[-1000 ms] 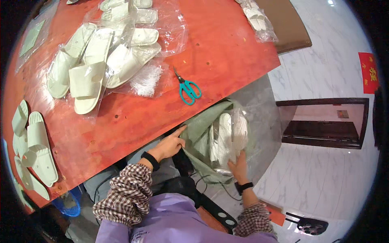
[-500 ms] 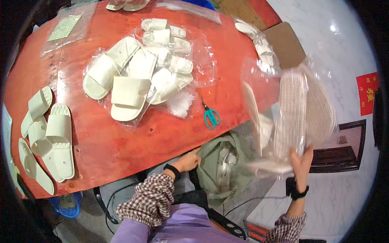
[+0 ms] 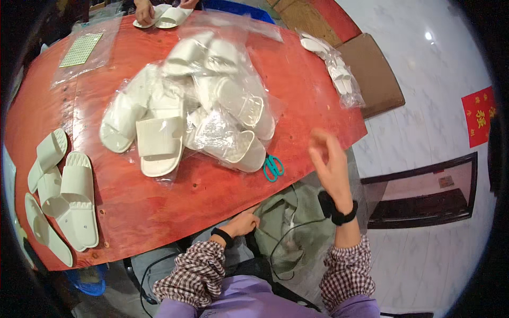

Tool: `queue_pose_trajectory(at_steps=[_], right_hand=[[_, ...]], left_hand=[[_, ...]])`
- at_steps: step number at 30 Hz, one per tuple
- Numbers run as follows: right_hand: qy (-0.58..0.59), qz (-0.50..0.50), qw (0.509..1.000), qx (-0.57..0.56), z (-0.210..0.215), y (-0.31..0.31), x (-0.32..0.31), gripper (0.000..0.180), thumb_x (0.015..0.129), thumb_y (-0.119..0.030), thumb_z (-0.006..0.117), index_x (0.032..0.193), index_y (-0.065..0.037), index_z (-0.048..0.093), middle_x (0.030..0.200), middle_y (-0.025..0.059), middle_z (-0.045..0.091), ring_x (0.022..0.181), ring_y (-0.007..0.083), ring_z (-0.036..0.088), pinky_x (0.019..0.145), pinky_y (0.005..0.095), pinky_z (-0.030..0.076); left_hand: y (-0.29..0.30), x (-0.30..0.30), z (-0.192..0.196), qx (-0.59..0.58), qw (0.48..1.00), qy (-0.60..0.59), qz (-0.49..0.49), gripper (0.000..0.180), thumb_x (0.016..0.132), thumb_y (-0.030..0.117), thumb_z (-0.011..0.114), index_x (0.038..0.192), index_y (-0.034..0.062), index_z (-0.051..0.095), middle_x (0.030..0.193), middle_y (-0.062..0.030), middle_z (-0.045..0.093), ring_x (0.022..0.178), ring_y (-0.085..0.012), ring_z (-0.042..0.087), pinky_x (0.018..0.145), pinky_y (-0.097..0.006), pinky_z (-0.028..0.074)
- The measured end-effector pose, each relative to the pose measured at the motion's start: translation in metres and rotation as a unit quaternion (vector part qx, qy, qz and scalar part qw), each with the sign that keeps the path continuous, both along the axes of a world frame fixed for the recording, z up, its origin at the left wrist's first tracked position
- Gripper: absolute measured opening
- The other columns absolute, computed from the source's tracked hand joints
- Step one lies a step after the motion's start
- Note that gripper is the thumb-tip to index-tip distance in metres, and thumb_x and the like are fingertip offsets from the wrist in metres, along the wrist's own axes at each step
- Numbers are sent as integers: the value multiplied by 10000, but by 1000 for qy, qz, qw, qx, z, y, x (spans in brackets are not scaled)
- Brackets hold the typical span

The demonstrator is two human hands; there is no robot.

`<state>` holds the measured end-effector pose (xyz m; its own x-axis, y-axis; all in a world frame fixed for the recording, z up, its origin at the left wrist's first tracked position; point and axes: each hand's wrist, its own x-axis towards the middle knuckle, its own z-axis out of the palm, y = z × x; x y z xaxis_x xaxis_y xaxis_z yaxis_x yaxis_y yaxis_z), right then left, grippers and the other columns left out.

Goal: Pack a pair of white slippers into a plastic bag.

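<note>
My right hand [image 3: 331, 167] hovers over the table's near right edge, its fingers apart and holding nothing. Low by the table edge, my left hand [image 3: 243, 223] has its fingers bent at the rim of an olive-green cloth bag [image 3: 283, 241]; part of the grip is hidden. Clear plastic packs of white slippers [image 3: 238, 100] lie heaped mid-table, some soles up. At the heap's near side, a white open-toe slipper [image 3: 159, 139] rests on clear film. Teal-handled scissors [image 3: 273, 168] sit between the heap and my right hand, their blades covered by the packs.
Several loose white slippers [image 3: 78, 199] lie on the red table [image 3: 159, 212] at left. At the far edge, another person's hands [image 3: 144, 11] handle a slipper pair [image 3: 165, 17]. A green perforated sheet [image 3: 80, 50] is far left; small packed slippers [image 3: 339, 74] lie far right beside cardboard [image 3: 371, 74].
The large pack of slippers left my right hand and now lies on the heap. My right hand moved left and opened. The other person's hands came into clearer view; my left hand barely moved.
</note>
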<state>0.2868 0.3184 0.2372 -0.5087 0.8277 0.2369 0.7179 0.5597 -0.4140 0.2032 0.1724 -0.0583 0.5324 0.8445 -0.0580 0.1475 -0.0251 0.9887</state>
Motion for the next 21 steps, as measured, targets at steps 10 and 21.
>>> queue_pose_trajectory(at_steps=[10, 21], right_hand=[[147, -249, 753, -591, -305, -111, 219, 235, 954, -163, 529, 1083, 17, 609, 1036, 81, 638, 941, 154, 624, 836, 285, 505], [-139, -597, 790, -32, -304, -113, 452, 851, 809, -218, 654, 1471, 45, 188, 1539, 259, 108, 1409, 438, 143, 1136, 412, 224]], left_hand=[[5, -6, 57, 53, 997, 9, -49, 59, 749, -20, 564, 752, 6, 617, 1528, -191, 258, 1191, -366, 527, 918, -385, 479], [-2, 17, 91, 130, 989, 27, -60, 68, 714, -39, 585, 764, 5, 583, 1535, -198, 242, 1339, -377, 384, 1041, -402, 407]])
